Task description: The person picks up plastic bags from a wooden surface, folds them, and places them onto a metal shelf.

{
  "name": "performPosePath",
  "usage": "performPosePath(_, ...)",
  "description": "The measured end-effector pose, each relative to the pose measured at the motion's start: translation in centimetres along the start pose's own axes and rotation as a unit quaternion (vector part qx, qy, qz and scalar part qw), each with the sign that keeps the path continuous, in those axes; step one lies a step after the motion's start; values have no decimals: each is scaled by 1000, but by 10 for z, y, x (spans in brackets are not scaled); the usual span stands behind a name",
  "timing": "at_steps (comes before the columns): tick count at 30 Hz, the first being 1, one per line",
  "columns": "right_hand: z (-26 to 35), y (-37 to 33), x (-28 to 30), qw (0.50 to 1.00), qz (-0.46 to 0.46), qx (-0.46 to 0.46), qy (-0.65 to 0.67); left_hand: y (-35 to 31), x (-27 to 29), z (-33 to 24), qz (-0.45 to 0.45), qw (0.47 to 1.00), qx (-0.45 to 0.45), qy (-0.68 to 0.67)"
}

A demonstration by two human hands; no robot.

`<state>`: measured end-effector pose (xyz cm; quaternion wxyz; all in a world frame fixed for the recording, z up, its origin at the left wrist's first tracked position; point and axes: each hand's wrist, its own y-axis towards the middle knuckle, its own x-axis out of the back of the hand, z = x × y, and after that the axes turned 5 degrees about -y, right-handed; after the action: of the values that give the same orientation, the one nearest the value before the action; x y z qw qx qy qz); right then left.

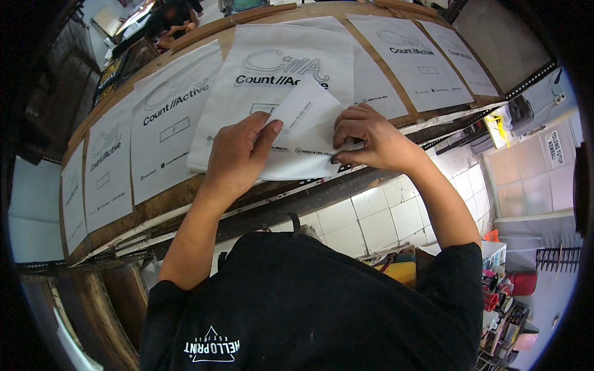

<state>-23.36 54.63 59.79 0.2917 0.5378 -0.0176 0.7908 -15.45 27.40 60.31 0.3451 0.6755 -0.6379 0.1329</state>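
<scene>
A large white sheet with black printing (297,49), possibly a bag, lies in front of me on the wooden table. Over its middle, a smaller white slip of paper (312,114) with one printed line is tilted. My left hand (241,151) is closed at the slip's left side, its thumb and fingers gripping that edge. On the sheet's lower right, my right hand (374,139) has fingers curled and thumb close to the index finger. It pinches at the sheet's lower right edge; the exact grip is partly hidden by the fingers.
More white printed sheets (170,123) lie side by side along the long wooden table (145,213), left and right. A perforated metal rail (526,83) runs at the right end. Another person (176,25) sits beyond the far left. Cluttered shelves (507,309) stand at lower right.
</scene>
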Motion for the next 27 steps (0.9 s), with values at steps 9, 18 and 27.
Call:
performPosePath(9, -7, 6, -2, 995, -31, 9, 90, -1, 1, -1, 15, 999, -27, 29)
performPosePath(18, 7, 24, -2, 968, -210, -82, 106, -3, 0, -12, 25, 997, -34, 71)
performPosePath(27, 0, -6, -3, 999, -27, 21, 3, 2, 0, -8, 13, 999, 8, 49)
